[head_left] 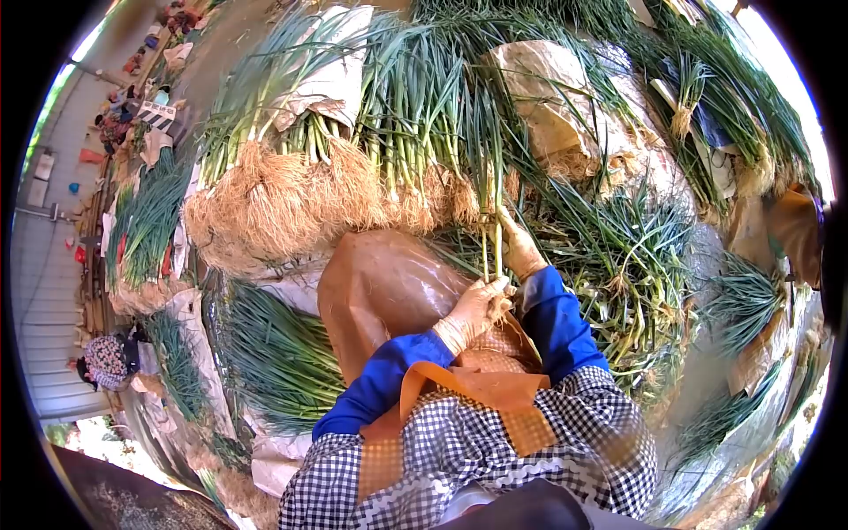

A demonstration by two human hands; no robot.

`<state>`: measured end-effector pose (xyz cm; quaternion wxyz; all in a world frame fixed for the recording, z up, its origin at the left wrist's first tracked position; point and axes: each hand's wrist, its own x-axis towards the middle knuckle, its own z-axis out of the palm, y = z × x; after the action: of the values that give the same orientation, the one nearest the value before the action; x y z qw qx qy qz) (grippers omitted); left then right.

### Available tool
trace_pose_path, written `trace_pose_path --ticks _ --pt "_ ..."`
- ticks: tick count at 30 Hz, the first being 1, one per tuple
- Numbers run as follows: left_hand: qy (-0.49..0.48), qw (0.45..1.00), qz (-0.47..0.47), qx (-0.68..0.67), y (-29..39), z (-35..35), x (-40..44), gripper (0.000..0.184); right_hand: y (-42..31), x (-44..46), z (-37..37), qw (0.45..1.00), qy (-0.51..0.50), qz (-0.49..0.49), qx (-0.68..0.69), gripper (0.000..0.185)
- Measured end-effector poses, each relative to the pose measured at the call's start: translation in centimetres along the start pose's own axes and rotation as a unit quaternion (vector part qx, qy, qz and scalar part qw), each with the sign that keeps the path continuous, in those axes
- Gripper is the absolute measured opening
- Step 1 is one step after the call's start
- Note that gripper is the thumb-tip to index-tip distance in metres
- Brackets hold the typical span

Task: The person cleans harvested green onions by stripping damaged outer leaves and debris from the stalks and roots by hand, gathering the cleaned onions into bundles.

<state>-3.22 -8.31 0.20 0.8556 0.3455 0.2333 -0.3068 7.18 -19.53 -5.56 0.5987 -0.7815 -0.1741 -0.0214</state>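
In the middle of the head view, two or three scallions (497,190) stand out from a row, pale stems toward me and green leaves pointing away. My left hand (474,311) is closed around their root ends. Higher up the stems, my right hand (523,247) is closed on the same scallions, its fingers partly hidden. Just beyond my hands lies a thick row of scallions (424,141) with shaggy tan roots (287,199) facing me. A shiny brown apron (384,283) covers my lap beneath my left hand.
Loose leaves and trimmings (632,265) are heaped at my right. More scallions (278,349) lie at my left beside the apron. Tan sacking (543,93) covers part of the far pile. Another person (110,360) in flowered clothing is at the far left.
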Motion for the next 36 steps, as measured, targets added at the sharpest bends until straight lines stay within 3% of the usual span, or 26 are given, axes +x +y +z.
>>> trace_pose_path --ticks 2,4,5,6,9,10,11,13,15,16,17,18,19,21,22,23,24,25,27,28,30,31,32,33,34,36 --pt "-0.024 0.992 -0.025 -0.124 -0.4 -1.1 0.5 0.016 1.9 0.3 0.7 0.994 -0.013 -0.036 -0.106 0.044" --pt "-0.046 0.987 -0.022 -0.151 -1.0 -2.5 1.4 0.017 4.7 0.3 2.8 0.989 0.047 0.132 0.048 0.029" --pt "-0.070 0.981 -0.020 -0.177 -1.1 -2.5 1.4 0.018 3.0 0.4 2.8 0.986 0.056 0.160 -0.003 0.024" --pt "-0.093 0.972 -0.020 -0.215 -1.1 -2.5 1.6 0.017 1.2 0.3 3.0 0.930 0.158 0.210 0.257 0.019" --pt "-0.106 0.952 0.022 -0.285 -0.5 -4.0 2.7 0.017 -6.6 -2.5 0.0 0.943 0.052 0.249 0.216 0.025" --pt "-0.054 0.963 0.019 -0.263 0.6 -2.6 1.5 0.016 -8.1 -3.9 -1.4 0.940 0.013 0.277 0.199 0.024" --pt "0.064 0.974 0.027 -0.215 1.8 -0.6 0.6 0.015 -8.8 -5.3 -3.7 0.935 -0.026 0.304 0.181 0.023" --pt "-0.090 0.951 0.010 -0.297 0.7 -4.0 2.6 0.016 -8.8 -7.3 -9.3 0.922 0.130 0.283 0.231 0.022" --pt "-0.077 0.962 0.017 -0.261 1.0 -3.1 2.0 0.018 -6.0 -7.6 -16.8 0.917 0.079 0.389 0.036 0.020" --pt "-0.063 0.972 0.027 -0.225 1.2 -2.5 1.7 0.019 -4.1 -7.9 -18.3 0.887 0.004 0.379 -0.264 0.022" --pt "-0.067 0.972 0.025 -0.225 1.1 -2.6 1.6 0.019 -4.2 -7.3 -18.5 0.771 -0.072 0.333 -0.538 0.025" --pt "-0.080 0.974 0.014 -0.211 1.1 -2.7 1.5 0.021 -4.1 -6.7 -17.1 0.827 -0.003 0.210 -0.522 0.031" --pt "-0.091 0.976 0.006 -0.197 1.4 -2.4 1.4 0.023 -3.7 -5.3 -14.7 0.903 0.030 0.169 -0.395 0.036" --pt "-0.146 0.963 -0.029 -0.224 1.9 -1.7 0.9 0.022 -5.3 -2.2 -8.5 0.973 -0.035 0.225 -0.035 0.039" --pt "-0.160 0.956 -0.037 -0.243 2.0 -1.5 0.6 0.022 -4.8 -0.9 -6.1 0.943 -0.110 0.263 0.174 0.042" --pt "-0.173 0.948 -0.043 -0.263 1.8 -1.5 0.5 0.022 -4.3 0.3 -4.1 0.889 -0.158 0.330 0.276 0.042" --pt "-0.204 0.940 -0.050 -0.267 2.3 -1.0 -0.3 0.022 -3.6 1.3 -2.1 0.891 -0.143 0.394 0.173 0.042" --pt "-0.185 0.948 -0.048 -0.254 2.1 -1.4 0.0 0.022 -2.2 1.5 -0.7 0.872 -0.181 0.346 0.295 0.036" --pt "-0.037 0.984 -0.017 -0.173 2.6 -0.6 -0.7 0.019 -1.2 1.7 1.7 0.965 -0.084 0.153 0.198 0.029" --pt "-0.033 0.984 -0.016 -0.176 2.2 -0.5 -0.6 0.019 -1.1 1.4 2.2 0.933 -0.055 0.275 0.227 0.023" --pt "0.116 0.990 0.063 0.041 1.0 0.0 -0.1 0.018 -0.7 0.7 2.5 0.967 0.003 0.212 0.138 0.021" --pt "0.125 0.988 0.085 0.025 0.4 -0.3 0.5 0.018 -0.3 0.5 2.1 0.972 0.001 0.199 0.122 0.022" --pt "0.088 0.993 0.079 -0.029 0.1 -0.9 0.9 0.017 -1.1 0.4 1.7 0.883 0.013 0.328 0.335 0.023" --pt "0.048 0.993 0.075 -0.082 0.0 -1.6 1.2 0.017 0.3 -0.2 1.3 0.856 -0.013 0.332 0.397 0.029" --pt "-0.021 0.992 0.046 -0.120 0.7 -1.2 0.8 0.010 2.1 -0.8 2.7 0.905 0.042 0.250 0.341 0.032" --pt "-0.124 0.970 -0.038 -0.203 1.2 -1.6 0.8 0.013 -1.3 -1.0 2.8 0.812 0.085 0.369 0.443 0.041"
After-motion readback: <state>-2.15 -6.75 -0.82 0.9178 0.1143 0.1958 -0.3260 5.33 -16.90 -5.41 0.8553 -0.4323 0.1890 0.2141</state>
